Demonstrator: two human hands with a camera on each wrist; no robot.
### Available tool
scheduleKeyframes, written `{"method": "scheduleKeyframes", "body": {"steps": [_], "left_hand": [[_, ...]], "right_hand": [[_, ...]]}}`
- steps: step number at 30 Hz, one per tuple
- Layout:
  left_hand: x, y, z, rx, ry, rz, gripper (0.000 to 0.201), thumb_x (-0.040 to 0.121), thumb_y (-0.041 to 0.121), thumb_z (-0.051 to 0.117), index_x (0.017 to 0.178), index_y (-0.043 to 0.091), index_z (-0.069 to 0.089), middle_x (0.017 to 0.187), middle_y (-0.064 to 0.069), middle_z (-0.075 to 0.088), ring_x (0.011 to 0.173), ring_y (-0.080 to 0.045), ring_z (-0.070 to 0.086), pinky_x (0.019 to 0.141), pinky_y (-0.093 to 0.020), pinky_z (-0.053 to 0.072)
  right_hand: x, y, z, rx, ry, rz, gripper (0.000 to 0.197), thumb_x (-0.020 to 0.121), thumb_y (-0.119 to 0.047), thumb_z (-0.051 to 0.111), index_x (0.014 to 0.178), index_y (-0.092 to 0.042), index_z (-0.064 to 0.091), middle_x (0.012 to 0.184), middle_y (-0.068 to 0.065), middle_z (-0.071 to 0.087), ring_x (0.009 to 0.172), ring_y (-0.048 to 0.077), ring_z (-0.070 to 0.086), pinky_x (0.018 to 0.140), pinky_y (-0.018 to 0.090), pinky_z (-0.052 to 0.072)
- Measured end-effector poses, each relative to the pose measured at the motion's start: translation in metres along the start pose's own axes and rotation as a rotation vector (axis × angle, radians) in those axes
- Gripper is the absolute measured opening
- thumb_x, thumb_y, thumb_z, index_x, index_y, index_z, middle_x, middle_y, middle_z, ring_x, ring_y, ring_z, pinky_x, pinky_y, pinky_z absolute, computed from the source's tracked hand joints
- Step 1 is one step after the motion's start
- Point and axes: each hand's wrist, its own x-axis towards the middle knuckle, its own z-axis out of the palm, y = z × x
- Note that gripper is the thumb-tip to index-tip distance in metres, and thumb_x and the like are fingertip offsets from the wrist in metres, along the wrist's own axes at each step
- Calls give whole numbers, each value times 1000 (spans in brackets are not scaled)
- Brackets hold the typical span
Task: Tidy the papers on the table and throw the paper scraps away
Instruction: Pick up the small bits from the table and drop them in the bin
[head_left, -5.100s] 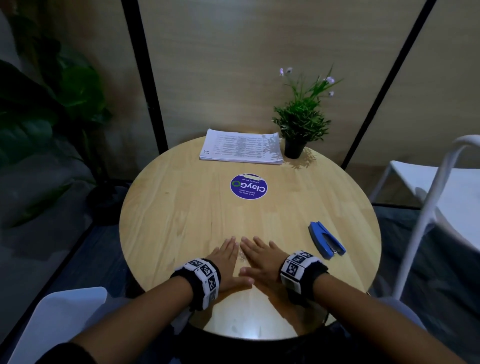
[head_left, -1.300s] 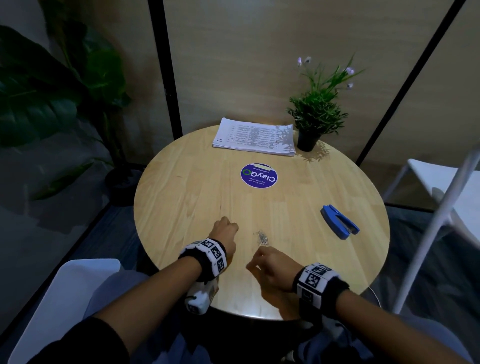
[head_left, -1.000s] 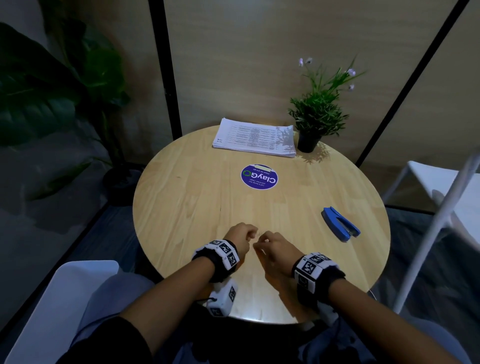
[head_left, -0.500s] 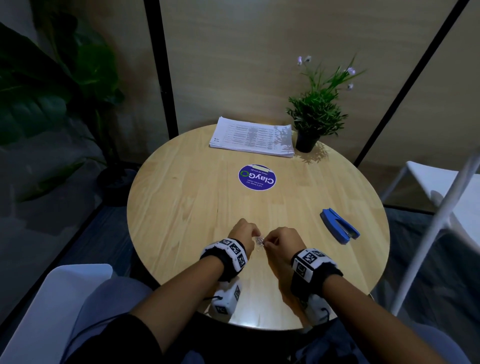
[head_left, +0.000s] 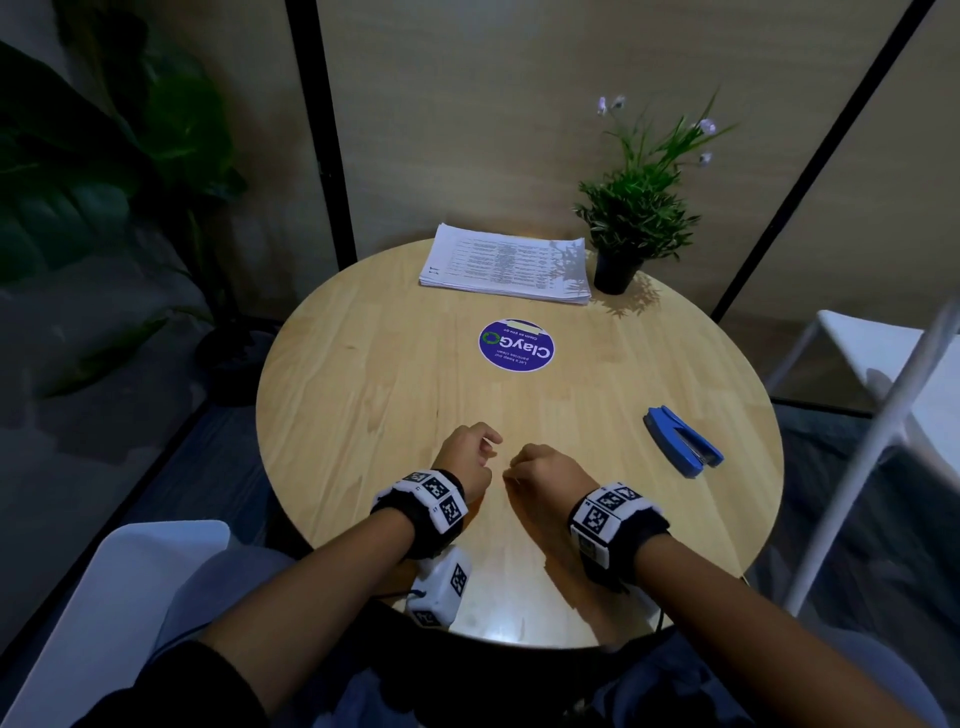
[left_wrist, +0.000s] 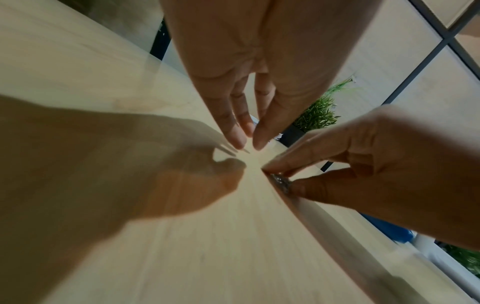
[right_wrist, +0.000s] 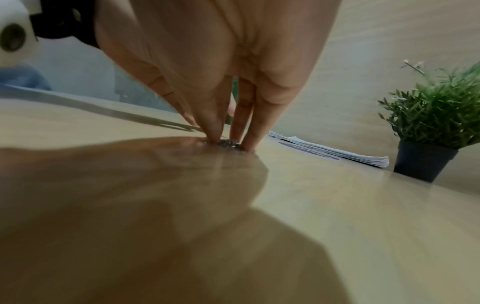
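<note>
1. Head view: your hands have drifted apart on the round pale wooden worktop (head_left: 363, 395); the left hand (head_left: 466, 457) is loosely curled and empty, the white printed paper stack (head_left: 506, 267) tidy at the far edge.
2. Left wrist view: your right hand (left_wrist: 376, 164) now pinches the small grey glittery scrap pile (left_wrist: 280, 182).
3. Right wrist view: your fingertips (right_wrist: 215, 133) close around the scraps on the wood, so binning looks next.
</note>
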Motion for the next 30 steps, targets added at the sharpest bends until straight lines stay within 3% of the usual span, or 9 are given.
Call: {"method": "scheduleKeyframes", "body": {"steps": [4,8,15,19,24,30], "left_hand": [[-6,0,0,42,-27,6,41,82,-10,52,115,12,59,117,-11,58,106,-21,59,83,-22,46],[-10,1,1,109,-42,14,38,83,-8,53,114,12,61,117,-8,63,105,-21,61,86,-23,48],[-6,6,0,281,-101,3,36,83,3,64,118,11,61,123,-7,61,112,-21,59,93,-25,47],[-3,13,7,321,-150,19,43,79,8,71,120,9,60,122,-9,61,111,-23,58,93,-27,47],[4,26,22,266,-123,16,36,81,6,68,117,8,63,119,-10,65,109,-22,61,92,-26,48],[7,35,39,193,-105,32,29,83,3,66,112,9,68,113,-10,68,102,-23,64,85,-23,46]], "right_hand": [[-4,-4,-5,3,11,41,30,91,-16,53,119,-13,65,115,11,60,107,28,56,91,30,44],[-2,-8,-12,79,44,178,24,88,-16,57,107,-16,71,107,7,65,99,26,61,85,27,48],[0,7,-29,407,82,373,2,74,-11,76,75,-12,75,80,1,71,79,14,64,73,21,50],[-10,23,-37,486,167,407,4,75,-8,75,79,-9,76,85,7,74,76,12,61,71,19,45],[-20,38,-38,540,203,436,7,77,-4,72,80,-9,76,84,8,74,79,16,67,79,24,54],[-25,46,-35,587,207,449,7,78,-3,71,79,-8,75,82,7,73,82,20,69,79,25,55]]}}
